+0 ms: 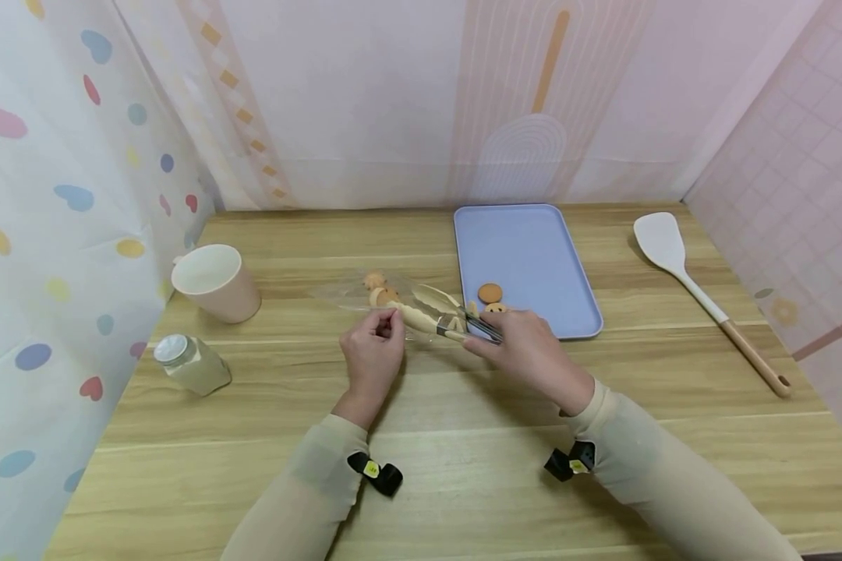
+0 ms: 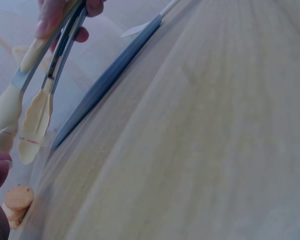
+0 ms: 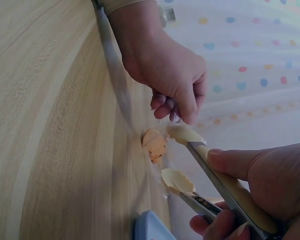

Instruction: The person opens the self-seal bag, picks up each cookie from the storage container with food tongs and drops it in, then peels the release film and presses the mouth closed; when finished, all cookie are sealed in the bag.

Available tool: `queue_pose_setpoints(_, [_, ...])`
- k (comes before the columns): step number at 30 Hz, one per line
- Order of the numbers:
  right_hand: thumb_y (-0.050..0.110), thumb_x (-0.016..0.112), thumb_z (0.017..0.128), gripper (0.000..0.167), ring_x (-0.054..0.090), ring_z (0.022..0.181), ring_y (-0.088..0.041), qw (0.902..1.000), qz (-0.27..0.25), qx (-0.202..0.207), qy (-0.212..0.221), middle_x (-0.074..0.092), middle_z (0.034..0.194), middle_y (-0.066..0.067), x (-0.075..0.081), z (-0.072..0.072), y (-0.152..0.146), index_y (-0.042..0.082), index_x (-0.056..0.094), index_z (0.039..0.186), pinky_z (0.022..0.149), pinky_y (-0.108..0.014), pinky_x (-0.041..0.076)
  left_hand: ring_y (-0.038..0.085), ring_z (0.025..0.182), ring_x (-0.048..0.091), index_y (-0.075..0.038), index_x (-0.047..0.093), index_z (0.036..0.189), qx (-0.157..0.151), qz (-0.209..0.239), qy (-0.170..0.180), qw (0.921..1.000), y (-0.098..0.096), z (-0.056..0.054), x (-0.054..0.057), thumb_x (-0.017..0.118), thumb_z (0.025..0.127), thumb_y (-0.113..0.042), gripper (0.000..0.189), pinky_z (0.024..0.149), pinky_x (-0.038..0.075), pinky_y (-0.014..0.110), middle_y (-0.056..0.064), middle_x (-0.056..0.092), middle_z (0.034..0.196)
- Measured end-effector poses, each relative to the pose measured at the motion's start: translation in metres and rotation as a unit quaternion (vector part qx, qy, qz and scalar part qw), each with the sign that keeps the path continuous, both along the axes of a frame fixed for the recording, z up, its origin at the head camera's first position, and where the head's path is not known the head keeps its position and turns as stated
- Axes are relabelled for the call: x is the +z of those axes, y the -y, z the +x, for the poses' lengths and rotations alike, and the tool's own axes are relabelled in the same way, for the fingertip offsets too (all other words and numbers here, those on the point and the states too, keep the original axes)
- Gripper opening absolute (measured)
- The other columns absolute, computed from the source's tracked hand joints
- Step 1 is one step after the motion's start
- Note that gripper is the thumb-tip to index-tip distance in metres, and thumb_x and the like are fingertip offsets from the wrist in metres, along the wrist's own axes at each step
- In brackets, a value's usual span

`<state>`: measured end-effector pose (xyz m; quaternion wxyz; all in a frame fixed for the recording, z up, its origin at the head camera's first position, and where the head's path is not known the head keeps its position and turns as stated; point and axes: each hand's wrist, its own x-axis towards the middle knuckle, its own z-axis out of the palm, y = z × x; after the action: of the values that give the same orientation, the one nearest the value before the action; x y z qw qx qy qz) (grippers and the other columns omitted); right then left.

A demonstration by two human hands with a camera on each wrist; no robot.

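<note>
My right hand (image 1: pixel 529 354) grips a pair of kitchen tongs (image 1: pixel 429 319) with cream-coloured scalloped tips and metal arms. The tips stand apart, pointing left, as the left wrist view also shows with the tongs (image 2: pixel 37 107). My left hand (image 1: pixel 373 351) pinches the edge of a clear plastic bag (image 1: pixel 344 291) between thumb and fingers, close to one tong tip. Inside the bag lie several cookies (image 1: pixel 384 296), some with dark chips; these cookies (image 3: pixel 154 144) sit just beyond the tong tips in the right wrist view. Nothing visible is between the tips.
A blue tray (image 1: pixel 522 249) at the back holds a plain round cookie (image 1: pixel 489 293) and a smiling-face cookie (image 1: pixel 496 308), partly behind my right hand. On the left stand a pink mug (image 1: pixel 217 284) and a lidded jar (image 1: pixel 195 366). A white spatula (image 1: pixel 702 292) lies far right.
</note>
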<state>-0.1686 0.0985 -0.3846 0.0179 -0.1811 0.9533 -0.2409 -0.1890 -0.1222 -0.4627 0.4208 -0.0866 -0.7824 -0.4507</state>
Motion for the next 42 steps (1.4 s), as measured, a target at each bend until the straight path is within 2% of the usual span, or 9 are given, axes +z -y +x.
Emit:
queue_pose_setpoints(5, [0.042,0.069,0.087,0.052,0.050,0.068,-0.018,0.9999,-0.014,0.005,-0.005,0.066,0.084,-0.004,0.003,0.006,-0.007,0.007,0.065,0.124,0.056,-0.031,0.037,0.012,0.048,0.057,0.000,0.071,0.074,-0.002,0.007,0.003,1.0000,0.000,0.000,0.002,0.066,0.081,0.001,0.009,0.047,0.047,0.019,0.005,0.065,0.059])
queue_pose_setpoints(12, [0.040,0.072,0.085,0.049,0.048,0.064,-0.016,0.9996,-0.019,0.004,-0.018,0.062,0.075,0.000,0.004,0.015,-0.021,0.009,0.067,0.122,0.054,-0.030,0.038,0.013,0.048,0.056,0.000,0.071,0.074,-0.008,0.012,-0.002,0.9999,0.001,0.000,0.003,0.066,0.081,0.003,0.009,0.046,0.046,0.019,0.005,0.065,0.059])
queue_pose_setpoints(15, [0.038,0.072,0.084,0.048,0.048,0.064,-0.016,0.9995,-0.023,0.006,-0.022,0.066,0.080,-0.003,0.003,0.019,-0.027,0.008,0.067,0.122,0.055,-0.031,0.038,0.013,0.048,0.057,0.000,0.071,0.075,-0.009,0.014,-0.005,0.9998,0.002,0.001,0.002,0.066,0.081,0.004,0.009,0.046,0.047,0.020,0.005,0.065,0.060])
queue_pose_setpoints(20, [0.037,0.072,0.086,0.048,0.062,0.080,-0.020,0.9991,-0.023,0.010,-0.036,0.070,0.103,-0.012,0.004,0.026,-0.039,0.005,0.067,0.120,0.069,-0.039,0.049,0.014,0.047,0.057,0.001,0.071,0.075,-0.006,0.013,-0.012,0.9998,0.003,0.000,0.001,0.066,0.081,0.004,0.009,0.045,0.048,0.021,0.005,0.065,0.060])
queue_pose_setpoints(25, [0.036,0.072,0.085,0.048,0.065,0.090,-0.024,0.9988,-0.023,0.010,-0.042,0.069,0.109,-0.014,0.006,0.032,-0.052,0.004,0.068,0.120,0.077,-0.042,0.051,0.014,0.048,0.058,0.000,0.071,0.075,-0.005,0.013,-0.009,0.9999,0.003,-0.001,0.000,0.066,0.081,0.003,0.009,0.046,0.048,0.021,0.006,0.066,0.060])
queue_pose_setpoints(28, [0.037,0.072,0.085,0.050,0.058,0.073,-0.018,0.9993,-0.025,0.002,-0.027,0.070,0.101,-0.012,0.008,0.035,-0.063,0.004,0.066,0.123,0.063,-0.035,0.048,0.014,0.048,0.059,0.000,0.072,0.076,-0.006,0.008,-0.010,0.9999,0.003,-0.001,-0.001,0.067,0.082,0.002,0.008,0.046,0.048,0.021,0.006,0.066,0.061])
queue_pose_setpoints(31, [0.038,0.073,0.085,0.053,0.043,0.060,-0.013,0.9996,-0.023,-0.009,-0.014,0.066,0.082,-0.006,0.010,0.037,-0.073,0.004,0.064,0.125,0.054,-0.029,0.038,0.014,0.049,0.059,0.000,0.072,0.077,-0.007,0.007,-0.011,0.9999,0.004,-0.002,-0.002,0.067,0.083,0.001,0.008,0.047,0.048,0.020,0.006,0.066,0.061])
queue_pose_setpoints(35, [0.038,0.074,0.084,0.055,0.035,0.053,-0.011,0.9996,-0.015,-0.022,-0.014,0.049,0.060,0.002,0.014,0.038,-0.087,0.004,0.063,0.126,0.048,-0.027,0.033,0.013,0.049,0.059,0.000,0.072,0.077,-0.009,0.011,-0.010,0.9999,0.005,-0.001,-0.001,0.067,0.083,0.001,0.008,0.047,0.047,0.018,0.006,0.066,0.062])
queue_pose_setpoints(42, [0.040,0.073,0.084,0.057,0.032,0.043,-0.008,0.9990,-0.005,-0.032,-0.031,0.038,0.054,0.003,0.019,0.031,-0.103,0.001,0.063,0.125,0.041,-0.026,0.032,0.013,0.050,0.058,0.000,0.072,0.077,-0.009,0.011,-0.006,0.9999,0.006,0.002,0.001,0.067,0.084,0.000,0.008,0.048,0.047,0.019,0.006,0.066,0.062])
